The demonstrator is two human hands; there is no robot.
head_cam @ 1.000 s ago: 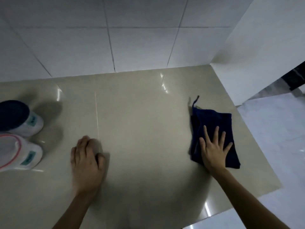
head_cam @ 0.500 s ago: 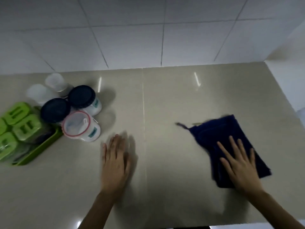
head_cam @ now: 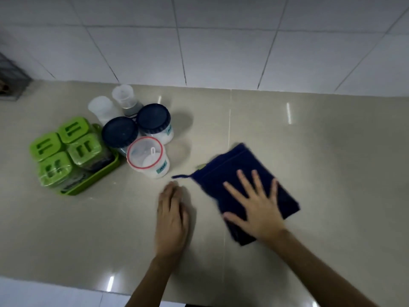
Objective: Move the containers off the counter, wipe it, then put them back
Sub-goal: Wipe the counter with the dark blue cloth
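Note:
A folded dark blue cloth (head_cam: 239,167) lies on the beige counter (head_cam: 321,156), right of centre. My right hand (head_cam: 256,207) presses flat on its near half, fingers spread. My left hand (head_cam: 171,216) rests palm down on the bare counter just left of the cloth, fingers together, holding nothing. The containers stand grouped at the left: a red-rimmed clear jar (head_cam: 146,159) nearest the cloth, two dark-blue-lidded jars (head_cam: 120,132) (head_cam: 153,119) behind it, and two translucent cups (head_cam: 100,107) (head_cam: 122,94) by the wall.
A green tray (head_cam: 97,176) with several green-lidded boxes (head_cam: 73,129) sits at the far left of the group. A dark wire rack (head_cam: 11,78) shows at the left edge. White wall tiles back the counter; its front edge (head_cam: 66,284) runs along the bottom.
The view has swung left, bringing the whole container group into sight. My right hand has slid the cloth leftward toward my left hand and the red-rimmed jar.

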